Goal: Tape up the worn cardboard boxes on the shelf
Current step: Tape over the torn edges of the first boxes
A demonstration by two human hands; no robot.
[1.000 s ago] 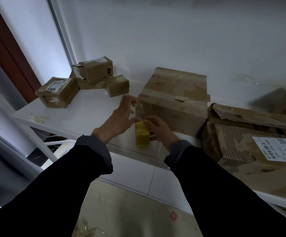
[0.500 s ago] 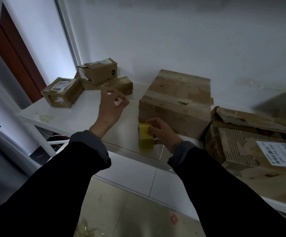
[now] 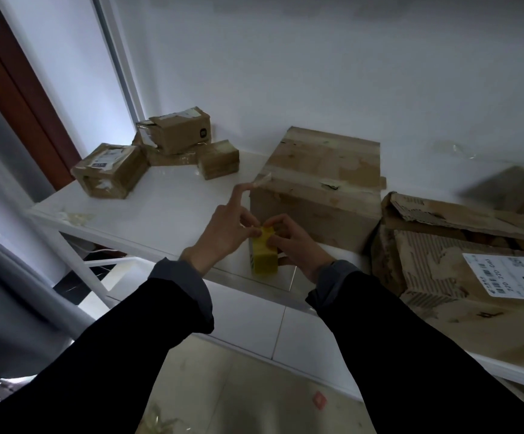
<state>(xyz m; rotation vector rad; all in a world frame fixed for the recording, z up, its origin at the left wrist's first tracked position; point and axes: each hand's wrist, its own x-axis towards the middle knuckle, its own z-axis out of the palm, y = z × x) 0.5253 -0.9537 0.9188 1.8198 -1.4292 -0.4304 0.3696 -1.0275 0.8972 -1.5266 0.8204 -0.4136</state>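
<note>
Yellow tape roll (image 3: 264, 256) stands on edge at the front of the white shelf (image 3: 166, 211), so we can steady it while hunting for the tape's end. Our right hand (image 3: 298, 245) wraps its grip around the roll. Our left hand (image 3: 226, 233) pinches at the roll's top, index finger lifted with a clear scrap of tape (image 3: 262, 180) stuck to its tip. Just behind sits the worn cardboard box (image 3: 320, 186), likely next to be taped.

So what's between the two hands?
In the head view, a yellow tape roll stands on the white shelf between the left hand and the right hand; both hands touch it.
</note>
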